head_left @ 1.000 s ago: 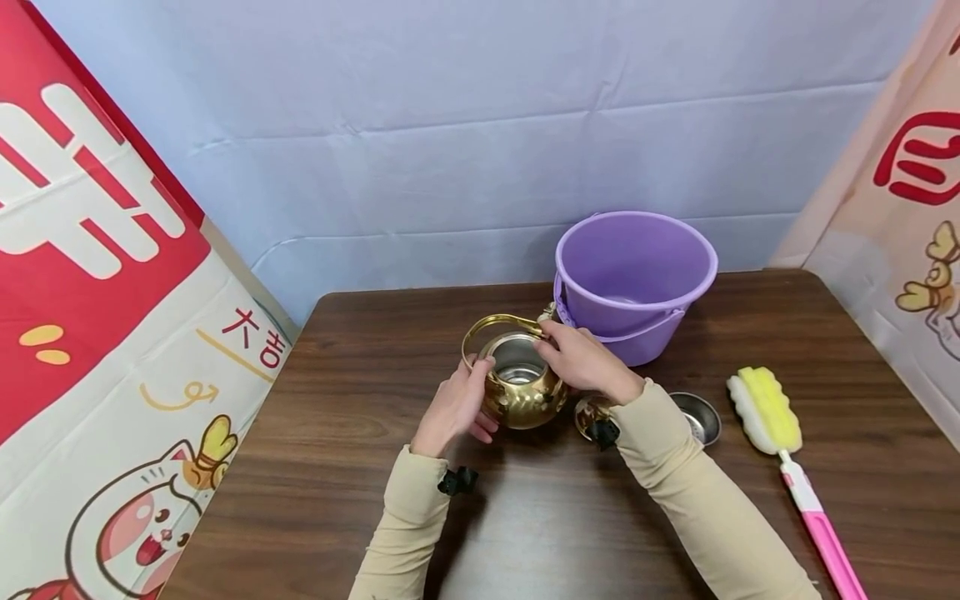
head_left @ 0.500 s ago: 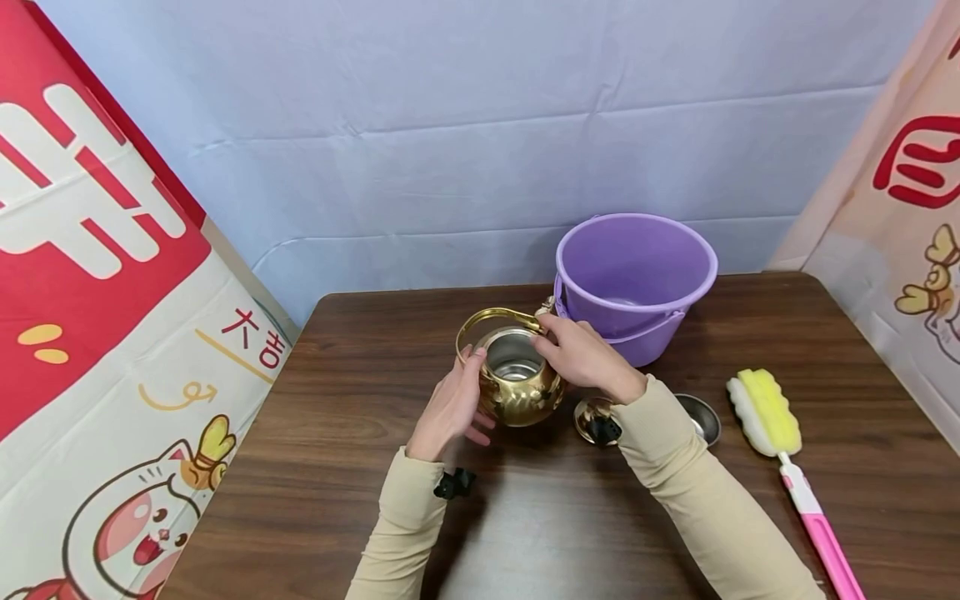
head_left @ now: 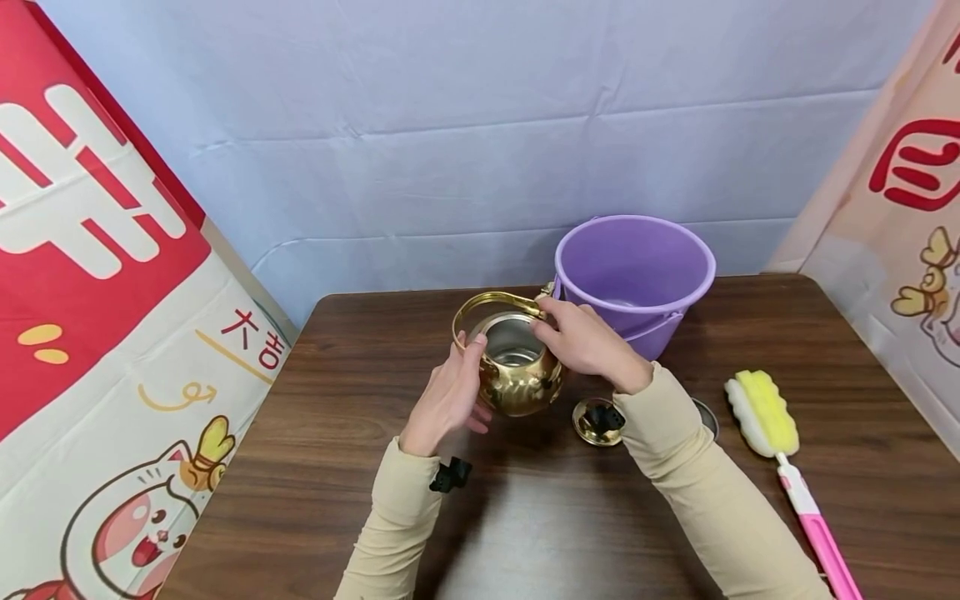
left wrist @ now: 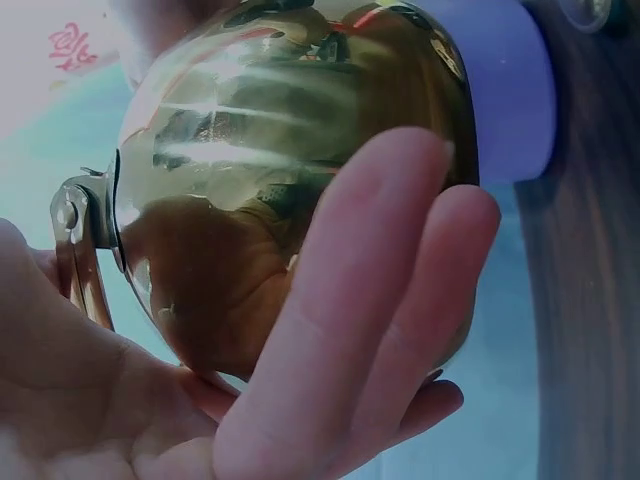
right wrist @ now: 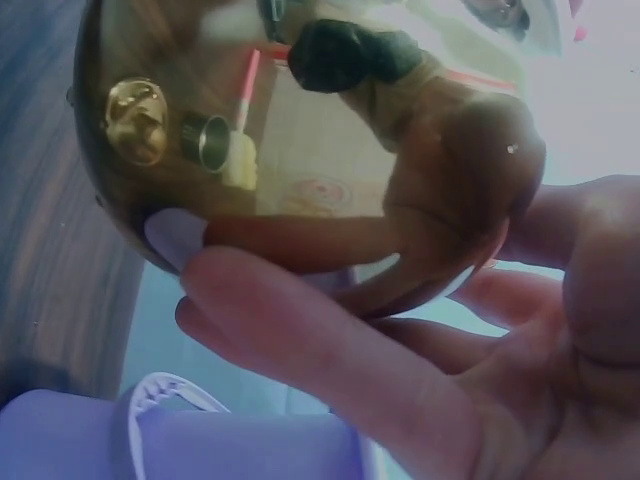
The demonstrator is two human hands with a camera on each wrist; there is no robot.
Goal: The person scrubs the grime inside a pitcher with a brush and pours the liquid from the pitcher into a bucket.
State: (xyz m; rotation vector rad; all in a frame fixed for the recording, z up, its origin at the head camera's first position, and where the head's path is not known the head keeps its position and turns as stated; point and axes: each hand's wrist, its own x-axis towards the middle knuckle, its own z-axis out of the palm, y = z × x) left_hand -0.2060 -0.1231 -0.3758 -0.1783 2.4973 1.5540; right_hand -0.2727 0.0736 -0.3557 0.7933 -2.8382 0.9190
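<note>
Above the brown table point(head_left: 322, 433), close to its middle, we hold the gold pot point(head_left: 520, 387) between our two hands, its round belly seemingly clear of the wood and its mouth turned upward, showing the silver inside. Our left hand point(head_left: 446, 400) grips the left side, thumb up by the rim, the other fingers reaching long and only gently bent across the shiny metal. Our right hand point(head_left: 588, 340) grips the other side, its thumb at the rim and its fingers partly bent round the belly (the head view hides most of them, but the right wrist view shows them against the metal). The handle point(head_left: 491, 298) arches over the far side of the mouth, its right end at our right fingers. Just beyond that hand stands the purple bucket point(head_left: 637, 262), upright near the table's back edge. Below our right wrist the gold lid point(head_left: 587, 431) lies on the table, partly covered by a black camera point(head_left: 617, 418), and beside our sleeve point(head_left: 675, 442) only the edge of a metal dish point(head_left: 708, 421) shows. Farther right lies the brush point(head_left: 798, 490), with its yellow-and-white head pointing away from us and its pink grip toward us.
</note>
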